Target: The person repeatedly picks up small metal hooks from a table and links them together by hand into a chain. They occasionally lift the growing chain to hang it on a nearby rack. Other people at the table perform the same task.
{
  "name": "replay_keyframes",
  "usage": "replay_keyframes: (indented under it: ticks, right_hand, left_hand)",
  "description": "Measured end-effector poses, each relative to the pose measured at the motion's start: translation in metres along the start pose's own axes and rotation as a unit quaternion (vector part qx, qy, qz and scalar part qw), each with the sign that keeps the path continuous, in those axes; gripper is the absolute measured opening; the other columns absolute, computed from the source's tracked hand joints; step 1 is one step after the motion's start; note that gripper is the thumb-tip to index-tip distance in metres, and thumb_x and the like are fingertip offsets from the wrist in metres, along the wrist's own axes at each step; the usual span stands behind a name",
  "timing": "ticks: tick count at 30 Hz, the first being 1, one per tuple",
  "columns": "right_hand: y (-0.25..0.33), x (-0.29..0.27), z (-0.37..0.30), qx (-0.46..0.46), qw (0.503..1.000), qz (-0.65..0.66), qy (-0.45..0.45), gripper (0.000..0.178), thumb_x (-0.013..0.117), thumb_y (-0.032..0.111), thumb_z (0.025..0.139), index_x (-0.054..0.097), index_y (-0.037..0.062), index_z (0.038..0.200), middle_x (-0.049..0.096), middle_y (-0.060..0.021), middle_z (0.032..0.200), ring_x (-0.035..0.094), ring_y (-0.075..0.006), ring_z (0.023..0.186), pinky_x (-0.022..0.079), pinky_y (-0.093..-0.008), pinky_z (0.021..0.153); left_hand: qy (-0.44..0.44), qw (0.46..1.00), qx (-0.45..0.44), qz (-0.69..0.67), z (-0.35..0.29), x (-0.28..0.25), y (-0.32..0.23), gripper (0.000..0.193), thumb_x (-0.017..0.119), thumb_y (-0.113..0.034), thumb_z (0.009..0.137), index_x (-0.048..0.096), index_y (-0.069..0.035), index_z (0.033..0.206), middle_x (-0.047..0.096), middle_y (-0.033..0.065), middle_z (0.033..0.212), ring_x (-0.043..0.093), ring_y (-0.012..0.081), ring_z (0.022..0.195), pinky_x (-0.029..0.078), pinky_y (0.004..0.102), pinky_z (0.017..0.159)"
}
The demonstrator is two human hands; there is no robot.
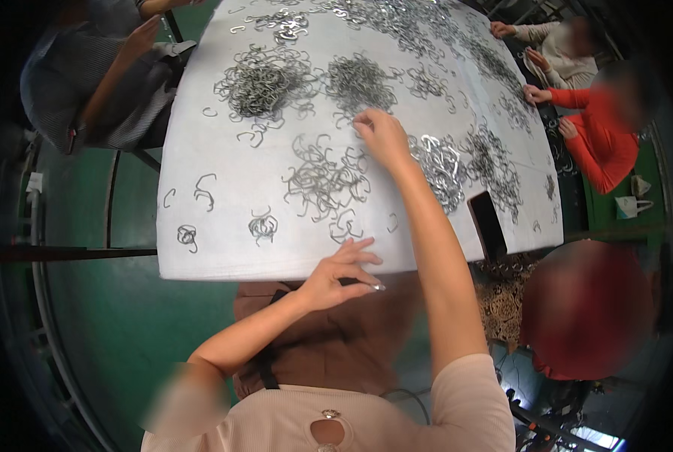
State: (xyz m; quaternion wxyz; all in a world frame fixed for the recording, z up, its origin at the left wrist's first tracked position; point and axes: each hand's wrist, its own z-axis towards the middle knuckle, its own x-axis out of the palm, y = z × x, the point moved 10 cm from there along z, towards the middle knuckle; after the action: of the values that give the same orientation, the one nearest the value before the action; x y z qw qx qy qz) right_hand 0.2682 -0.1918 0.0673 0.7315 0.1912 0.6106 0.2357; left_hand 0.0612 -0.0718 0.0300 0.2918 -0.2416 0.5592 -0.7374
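Curved grey metal hooks lie in heaps on a white-covered table [231, 169]. My left hand [329, 280] is at the table's front edge, thumb and forefinger pinched on a small shiny metal piece [379, 287], the other fingers stretched out. Most of that piece is covered, so its full shape does not show. Farther out, my right hand [384, 139] reaches to the near edge of a dense hook pile [359, 79]. Its fingers are bent together; whether a hook is between them is hidden. Closer in lies a looser spread of hooks [325, 181].
A darker hook heap [257, 84] lies far left, shinier hooks [440, 169] right of my forearm. Two small clusters [262, 226] sit near the front left. A black phone [487, 226] lies at the right edge. Other people sit along the left and right sides.
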Motion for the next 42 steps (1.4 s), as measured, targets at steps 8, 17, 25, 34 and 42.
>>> replay_keyframes:
  ticks: [8, 17, 25, 34, 42]
  right_hand:
    - [0.008, 0.052, 0.070, -0.005, 0.982, -0.144, 0.124, 0.017, 0.069, 0.025, 0.080, 0.068, 0.0116, 0.090, 0.062, -0.0068, 0.101, 0.062, -0.0281, 0.095, 0.048, -0.0412, 0.081]
    - [0.030, 0.061, 0.013, -0.051, 0.992, -0.030, 0.115, 0.021, 0.067, 0.023, 0.081, 0.063, 0.0129, 0.099, 0.060, -0.0061, 0.100, 0.060, -0.0267, 0.094, 0.049, -0.0398, 0.081]
    - [0.097, 0.070, -0.022, -0.326, 0.944, -0.038, -0.019, 0.024, 0.064, 0.019, 0.084, 0.065, 0.0091, 0.105, 0.061, -0.0073, 0.114, 0.061, -0.0295, 0.097, 0.049, -0.0375, 0.082]
    - [0.009, 0.009, -0.005, -0.060, 0.991, -0.101, -0.067, 0.023, 0.056, 0.004, 0.081, 0.066, 0.0061, 0.101, 0.061, -0.0094, 0.106, 0.057, -0.0292, 0.100, 0.048, -0.0402, 0.085]
    - [0.012, 0.027, 0.002, -0.017, 0.997, -0.080, -0.015, 0.029, 0.050, 0.002, 0.081, 0.066, 0.0092, 0.104, 0.059, -0.0108, 0.108, 0.057, -0.0304, 0.100, 0.047, -0.0403, 0.085]
  left_hand:
    - [-0.009, 0.999, 0.009, -0.034, -0.001, -0.005, 0.004, 0.017, 0.077, -0.010, 0.074, 0.075, -0.015, 0.090, 0.061, 0.0019, 0.121, 0.037, 0.0315, 0.135, 0.012, 0.0558, 0.113]
    - [-0.002, 0.999, 0.016, -0.033, 0.001, -0.009, 0.004, 0.018, 0.076, -0.010, 0.074, 0.074, -0.015, 0.091, 0.060, 0.0022, 0.121, 0.037, 0.0301, 0.135, 0.014, 0.0537, 0.113]
    - [0.003, 1.000, 0.015, -0.026, 0.002, -0.009, 0.001, 0.015, 0.075, -0.008, 0.075, 0.073, -0.013, 0.089, 0.060, 0.0024, 0.121, 0.037, 0.0289, 0.134, 0.016, 0.0539, 0.113]
    - [0.002, 0.999, 0.022, -0.037, 0.003, -0.008, 0.001, 0.018, 0.075, -0.009, 0.075, 0.075, -0.014, 0.092, 0.061, 0.0038, 0.119, 0.039, 0.0304, 0.133, 0.016, 0.0526, 0.113]
    - [-0.003, 0.999, 0.017, -0.030, 0.000, -0.009, 0.004, 0.015, 0.075, -0.009, 0.075, 0.074, -0.013, 0.090, 0.061, 0.0048, 0.120, 0.040, 0.0306, 0.133, 0.014, 0.0537, 0.114]
